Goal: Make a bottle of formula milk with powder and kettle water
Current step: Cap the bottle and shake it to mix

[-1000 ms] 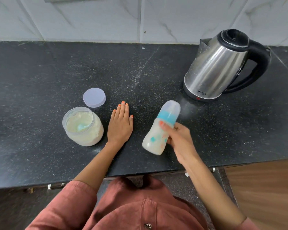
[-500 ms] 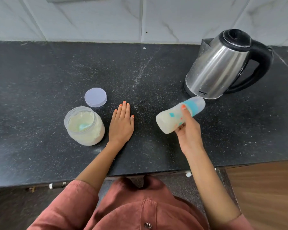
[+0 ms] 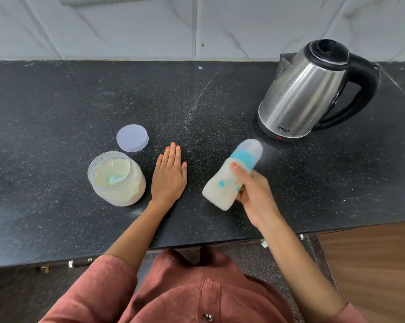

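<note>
My right hand (image 3: 255, 194) grips a capped baby bottle (image 3: 225, 180) full of milky liquid, with a blue collar and a clear cap. The bottle is tilted, cap up to the right, and blurred with motion above the counter. My left hand (image 3: 170, 176) lies flat, palm down, on the black counter (image 3: 57, 101), fingers together and holding nothing. To its left stands an open clear jar of pale powder (image 3: 117, 178) with a blue scoop inside. The jar's lid (image 3: 132, 141) lies just behind it. A steel kettle (image 3: 313, 92) with a black handle stands at the back right.
A white marble-tiled wall (image 3: 197, 24) runs behind the counter. The counter's front edge passes just below my forearms, with wooden floor (image 3: 371, 264) at the lower right. My rust-coloured shirt fills the bottom of the view.
The bottle has swung from tilted, to nearly level with its cap toward the kettle, and back to tilted in my right hand. My left hand has stayed flat on the counter.
</note>
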